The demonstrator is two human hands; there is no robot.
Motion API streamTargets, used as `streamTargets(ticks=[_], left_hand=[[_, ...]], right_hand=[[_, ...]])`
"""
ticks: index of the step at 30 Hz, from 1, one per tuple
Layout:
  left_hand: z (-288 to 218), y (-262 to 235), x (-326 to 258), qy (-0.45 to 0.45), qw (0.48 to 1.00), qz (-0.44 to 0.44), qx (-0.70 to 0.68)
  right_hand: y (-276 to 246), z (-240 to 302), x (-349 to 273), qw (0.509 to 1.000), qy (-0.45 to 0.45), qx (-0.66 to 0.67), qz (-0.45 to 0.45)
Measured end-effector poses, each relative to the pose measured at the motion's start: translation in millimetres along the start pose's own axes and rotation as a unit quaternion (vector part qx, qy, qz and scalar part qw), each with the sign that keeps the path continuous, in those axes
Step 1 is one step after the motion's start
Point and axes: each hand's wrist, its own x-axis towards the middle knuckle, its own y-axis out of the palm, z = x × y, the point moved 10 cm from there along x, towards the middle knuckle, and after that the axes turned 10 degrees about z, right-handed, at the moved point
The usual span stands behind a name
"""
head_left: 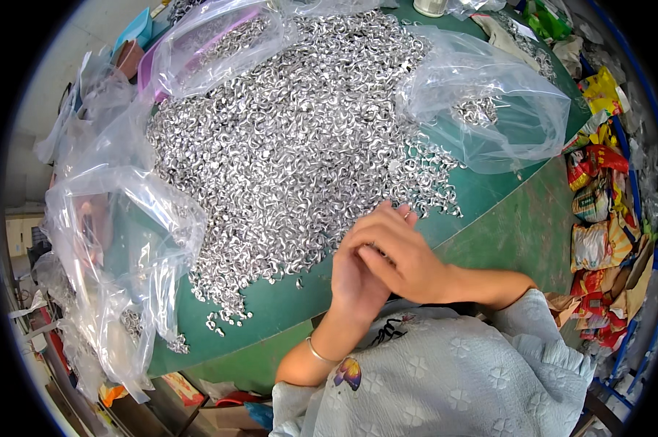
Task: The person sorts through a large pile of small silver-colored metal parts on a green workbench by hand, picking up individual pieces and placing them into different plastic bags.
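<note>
Closest to my view is the light blue-grey sleeve point(445, 379) with its flower pattern, filling the bottom right, plus a thin silver bracelet point(320, 355) on the left wrist. Both hands meet just at the near edge of the big heap of small silver metal rings point(292, 146) that covers most of the green table point(511, 233). From where I'm watching, the right hand point(405, 262) lies over the left hand point(354, 280), its fingers point(376, 226) held together and curled across the left palm. The left hand's fingers are mostly hidden under it, so I can't tell whether they're pinching anything or just cupped. The nearest rings sit right beyond the fingertips, practically touching, with a few loose strays on the table to the left of the hands.

Around the heap are clear plastic bags: one crumpled bag point(125, 240) on the left, another point(489, 109) on the far right with some rings inside, and one point(212, 44) at the far left. Colourful snack packets point(598, 211) are piled off the table's right side.
</note>
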Motion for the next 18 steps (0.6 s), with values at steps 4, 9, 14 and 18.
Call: streamTargets(ticks=[4,9,14,18], left_hand=[[-5.2,6.8,7.1,0.066,0.990,0.113,-0.048],[-4.9,-9.3,10.9,0.045,0.994,-0.016,-0.100],[-6.7,-9.5,7.5,0.011,0.991,0.047,-0.124],[-12.9,-10.0,1.0,0.015,0.996,0.035,-0.079]], right_hand=[[-0.5,31.0,0.8,0.977,-0.092,-0.191,-0.036],[-76.4,-0.7,1.5,0.977,-0.015,-0.141,-0.160],[-88.5,-62.2,7.7,0.951,0.083,-0.292,-0.060],[-82.2,-65.6,6.9,0.948,0.108,-0.300,-0.010]])
